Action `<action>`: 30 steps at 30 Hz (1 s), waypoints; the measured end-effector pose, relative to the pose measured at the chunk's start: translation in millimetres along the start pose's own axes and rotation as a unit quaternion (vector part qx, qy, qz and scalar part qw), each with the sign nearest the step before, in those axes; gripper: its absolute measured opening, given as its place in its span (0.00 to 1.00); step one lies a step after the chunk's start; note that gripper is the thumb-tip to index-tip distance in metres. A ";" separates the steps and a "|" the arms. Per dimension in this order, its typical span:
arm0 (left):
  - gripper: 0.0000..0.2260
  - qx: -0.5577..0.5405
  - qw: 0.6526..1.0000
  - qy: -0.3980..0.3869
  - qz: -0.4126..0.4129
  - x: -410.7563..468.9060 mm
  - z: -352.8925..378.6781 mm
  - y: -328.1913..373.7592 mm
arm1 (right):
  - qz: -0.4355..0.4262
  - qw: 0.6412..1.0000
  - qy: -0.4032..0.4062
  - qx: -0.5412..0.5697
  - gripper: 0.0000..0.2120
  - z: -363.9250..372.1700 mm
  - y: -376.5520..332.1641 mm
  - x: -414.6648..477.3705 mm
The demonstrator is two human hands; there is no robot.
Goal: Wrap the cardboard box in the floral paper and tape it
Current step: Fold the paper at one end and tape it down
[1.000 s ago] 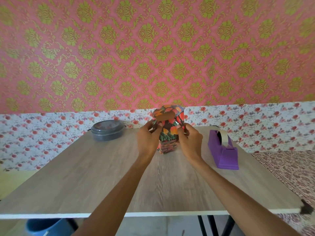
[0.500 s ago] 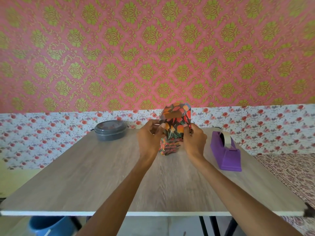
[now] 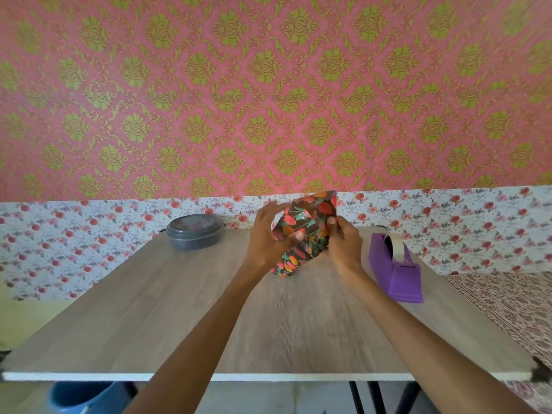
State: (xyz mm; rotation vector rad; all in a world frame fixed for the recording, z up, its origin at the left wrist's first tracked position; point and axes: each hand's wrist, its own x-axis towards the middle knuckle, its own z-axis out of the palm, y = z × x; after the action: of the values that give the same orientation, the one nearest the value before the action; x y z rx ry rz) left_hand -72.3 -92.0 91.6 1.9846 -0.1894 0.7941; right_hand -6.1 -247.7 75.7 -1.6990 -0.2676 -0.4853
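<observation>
A box wrapped in dark floral paper stands tilted to the right, its lower corner on the wooden table. The cardboard itself is hidden under the paper. My left hand holds its left side, fingers curled round a folded paper edge. My right hand pinches the paper on the right side, thumb on the front. A purple tape dispenser with a white roll sits just right of my right hand.
A grey round lidded container sits at the table's back left. A blue bucket shows under the front edge. The floral-papered wall runs right behind the table. A patterned cloth lies to the right.
The box has tipped from upright to leaning right, and the open top flaps have been folded over. Both hands have shifted with it; my left hand rose higher.
</observation>
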 end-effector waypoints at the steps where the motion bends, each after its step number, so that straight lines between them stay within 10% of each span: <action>1: 0.26 -0.014 1.000 -0.018 -0.017 0.7 -0.5 1.1 | 0.001 1.000 -0.011 0.016 0.14 -0.4 -1.6 0.5; 20: 0.14 -0.084 0.993 0.015 -0.080 1.7 -13.2 4.1 | 0.108 0.942 -0.131 0.291 0.05 -4.6 -20.2 -6.8; 25: 0.15 -0.101 0.988 0.074 -0.092 5.3 -15.1 2.1 | -0.038 0.968 -0.215 0.124 0.44 -0.1 -4.2 -9.3; 30: 0.10 -0.127 0.972 0.198 -0.024 -1.8 -13.5 21.6 | -0.100 0.991 -0.092 0.018 0.40 17.7 -7.6 -15.4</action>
State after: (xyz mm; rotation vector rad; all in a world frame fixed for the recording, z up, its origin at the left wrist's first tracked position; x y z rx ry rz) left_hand -89.2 -92.6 110.7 1.5508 -0.0050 1.0596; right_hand -20.1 -227.6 73.1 -1.6925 -0.5806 -0.4678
